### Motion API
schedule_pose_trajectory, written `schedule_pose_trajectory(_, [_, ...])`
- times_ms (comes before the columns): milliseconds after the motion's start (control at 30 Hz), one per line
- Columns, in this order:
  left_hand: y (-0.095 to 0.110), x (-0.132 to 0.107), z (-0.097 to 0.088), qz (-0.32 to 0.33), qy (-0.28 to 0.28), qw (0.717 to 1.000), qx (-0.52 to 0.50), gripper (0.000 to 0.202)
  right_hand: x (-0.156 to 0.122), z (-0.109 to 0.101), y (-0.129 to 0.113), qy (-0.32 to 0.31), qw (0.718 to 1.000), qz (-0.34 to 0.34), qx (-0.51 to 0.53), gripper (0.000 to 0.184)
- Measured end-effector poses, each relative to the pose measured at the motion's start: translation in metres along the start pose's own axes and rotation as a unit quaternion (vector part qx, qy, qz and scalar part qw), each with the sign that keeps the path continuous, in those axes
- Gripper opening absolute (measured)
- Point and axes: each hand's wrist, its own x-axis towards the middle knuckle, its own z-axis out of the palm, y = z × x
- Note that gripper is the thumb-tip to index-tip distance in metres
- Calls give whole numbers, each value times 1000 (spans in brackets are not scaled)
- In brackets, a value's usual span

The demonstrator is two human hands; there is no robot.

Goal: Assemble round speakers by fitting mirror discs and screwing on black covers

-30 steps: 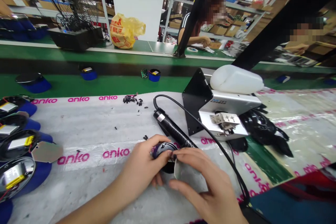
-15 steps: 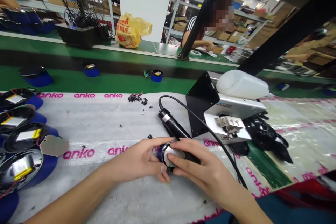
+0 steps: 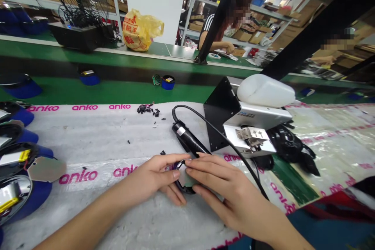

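Observation:
Near the middle of the bench, my left hand (image 3: pixel 159 175) closes around the side of a small round blue housing with a black rim (image 3: pixel 187 191). Its thumb lies at the rim. My right hand (image 3: pixel 227 183) grips the same housing from the right, its fingertips resting on a pale greenish disc (image 3: pixel 184 177) in the opening. The right fingers hide much of the disc and the far side. Just beyond the hands lies a black handheld tool, like an electric screwdriver (image 3: pixel 189 136), its cable looping to the right.
Blue housings with batteries (image 3: pixel 43 195) crowd the left. Small black pieces (image 3: pixel 146 108) lie scattered on the plastic-covered bench. A silver and black machine (image 3: pixel 259 113) with a white bottle (image 3: pixel 265 90) stands right. Behind runs a green belt (image 3: pixel 125 90); a person (image 3: pixel 218 41) sits beyond.
The view has shifted slightly, so the surroundings sit further left. My left thumb has moved up onto the rim, and my right fingers lie flatter across the disc. Both hands still hold the housing.

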Motion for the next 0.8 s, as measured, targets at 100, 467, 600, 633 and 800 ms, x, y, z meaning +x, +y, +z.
schedule_pose_trajectory(100, [1, -1, 3, -9, 17, 1000, 1, 57, 1, 0, -3, 16, 1000, 9, -13, 29])
schedule_pose_trajectory(467, [4, -1, 19, -8, 85, 995, 59, 58, 7, -2, -4, 16, 1000, -2, 25, 26])
schedule_pose_trajectory(600, [5, 0, 23, -6, 106, 992, 67, 54, 5, 1, -1, 4, 999, 22, 38, 24])
schedule_pose_trajectory(633, [5, 0, 24, -3, 110, 991, 73, 55, 4, 2, 0, 6, 998, 46, 39, 25])
schedule_pose_trajectory(800, [3, 2, 25, -10, 125, 984, 126, 61, 0, 4, -3, 15, 987, 137, 83, 24])
